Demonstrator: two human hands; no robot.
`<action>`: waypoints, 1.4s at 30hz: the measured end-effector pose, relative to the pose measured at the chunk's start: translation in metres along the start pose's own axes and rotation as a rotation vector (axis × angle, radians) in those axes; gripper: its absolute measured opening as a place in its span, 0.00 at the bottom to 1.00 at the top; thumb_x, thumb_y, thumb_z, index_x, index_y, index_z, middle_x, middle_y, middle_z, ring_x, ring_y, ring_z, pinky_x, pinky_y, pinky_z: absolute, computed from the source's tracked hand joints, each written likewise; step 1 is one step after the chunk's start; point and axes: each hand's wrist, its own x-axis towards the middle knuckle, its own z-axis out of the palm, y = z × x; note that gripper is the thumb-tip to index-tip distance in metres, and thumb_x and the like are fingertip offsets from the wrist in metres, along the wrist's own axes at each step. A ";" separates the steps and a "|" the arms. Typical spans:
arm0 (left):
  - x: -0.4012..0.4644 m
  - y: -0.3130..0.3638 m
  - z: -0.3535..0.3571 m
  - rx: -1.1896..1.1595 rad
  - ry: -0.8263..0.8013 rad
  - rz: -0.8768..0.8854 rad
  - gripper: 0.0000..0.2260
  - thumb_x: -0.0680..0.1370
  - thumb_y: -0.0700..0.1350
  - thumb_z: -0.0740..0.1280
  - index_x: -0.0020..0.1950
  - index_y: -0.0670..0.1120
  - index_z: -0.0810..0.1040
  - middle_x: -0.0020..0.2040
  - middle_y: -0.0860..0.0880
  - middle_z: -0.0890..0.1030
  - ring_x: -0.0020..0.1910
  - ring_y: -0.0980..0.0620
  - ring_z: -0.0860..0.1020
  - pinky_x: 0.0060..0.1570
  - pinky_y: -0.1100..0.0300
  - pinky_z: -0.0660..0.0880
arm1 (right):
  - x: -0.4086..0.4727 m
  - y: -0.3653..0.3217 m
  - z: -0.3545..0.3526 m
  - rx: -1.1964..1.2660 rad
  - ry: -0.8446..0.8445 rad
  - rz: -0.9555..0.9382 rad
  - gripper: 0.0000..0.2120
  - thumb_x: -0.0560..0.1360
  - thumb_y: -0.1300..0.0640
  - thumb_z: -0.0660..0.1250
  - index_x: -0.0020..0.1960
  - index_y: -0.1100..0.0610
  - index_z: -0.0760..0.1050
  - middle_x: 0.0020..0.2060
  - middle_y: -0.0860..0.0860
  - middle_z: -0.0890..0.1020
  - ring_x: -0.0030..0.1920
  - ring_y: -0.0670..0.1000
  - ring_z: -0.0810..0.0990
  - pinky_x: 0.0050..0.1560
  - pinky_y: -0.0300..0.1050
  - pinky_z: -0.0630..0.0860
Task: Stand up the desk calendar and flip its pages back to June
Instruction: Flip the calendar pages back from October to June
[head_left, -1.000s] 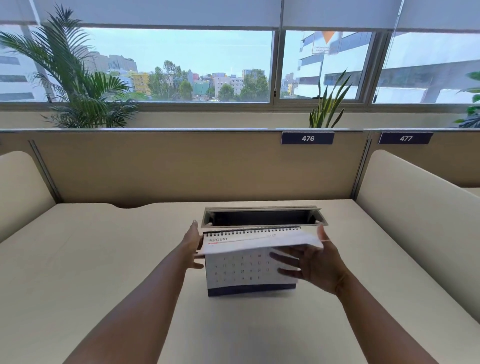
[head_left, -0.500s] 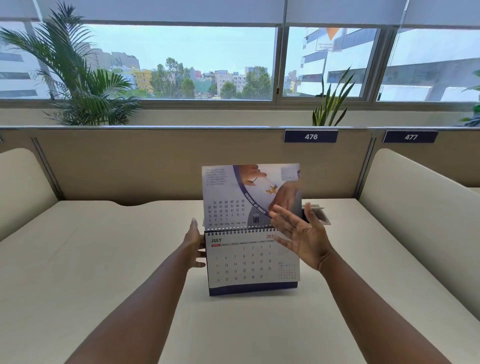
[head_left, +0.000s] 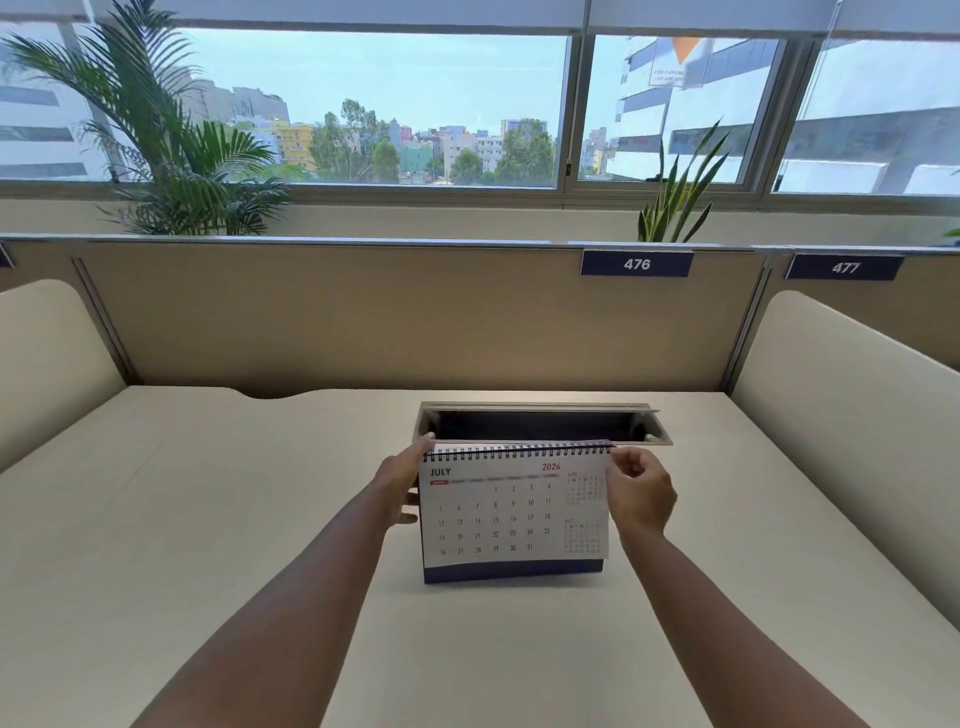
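Observation:
The desk calendar (head_left: 511, 514) stands upright on the beige desk (head_left: 208, 519), a little in front of the cable tray. Its front page reads JULY 2026, with a dark blue base strip below and a black spiral binding along the top. My left hand (head_left: 402, 486) grips the calendar's upper left edge, thumb at the top corner. My right hand (head_left: 641, 496) is at the upper right corner, fingers curled and pinching the edge of the July page just under the spiral.
An open recessed cable tray (head_left: 540, 423) lies right behind the calendar. Tan partition walls with labels 476 (head_left: 637, 264) and 477 close the back; padded side dividers (head_left: 852, 415) flank the desk. Plants and windows sit beyond.
The August page went up and over the spiral to the back, leaving July in front. My right hand dropped from the raised page to the calendar's upper right corner. The left hand stayed put.

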 end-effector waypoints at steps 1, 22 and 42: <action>0.000 0.001 0.001 -0.003 0.018 -0.003 0.18 0.78 0.56 0.56 0.38 0.44 0.74 0.39 0.45 0.78 0.40 0.47 0.75 0.48 0.49 0.69 | 0.002 0.005 0.000 -0.044 -0.040 0.089 0.06 0.74 0.60 0.66 0.50 0.60 0.75 0.49 0.58 0.82 0.42 0.53 0.77 0.38 0.43 0.71; -0.010 0.008 0.002 -0.032 0.032 -0.037 0.18 0.78 0.57 0.57 0.51 0.41 0.73 0.48 0.42 0.79 0.51 0.43 0.75 0.51 0.47 0.69 | -0.001 0.020 -0.020 -0.208 -0.137 0.268 0.10 0.65 0.59 0.76 0.43 0.61 0.80 0.46 0.60 0.84 0.43 0.59 0.81 0.41 0.44 0.71; -0.011 0.005 0.002 0.008 0.022 -0.046 0.20 0.77 0.58 0.58 0.51 0.41 0.74 0.49 0.43 0.79 0.51 0.43 0.75 0.52 0.48 0.69 | -0.008 0.023 -0.026 -0.018 -0.260 0.315 0.07 0.67 0.62 0.74 0.36 0.60 0.76 0.44 0.61 0.84 0.38 0.56 0.81 0.48 0.55 0.81</action>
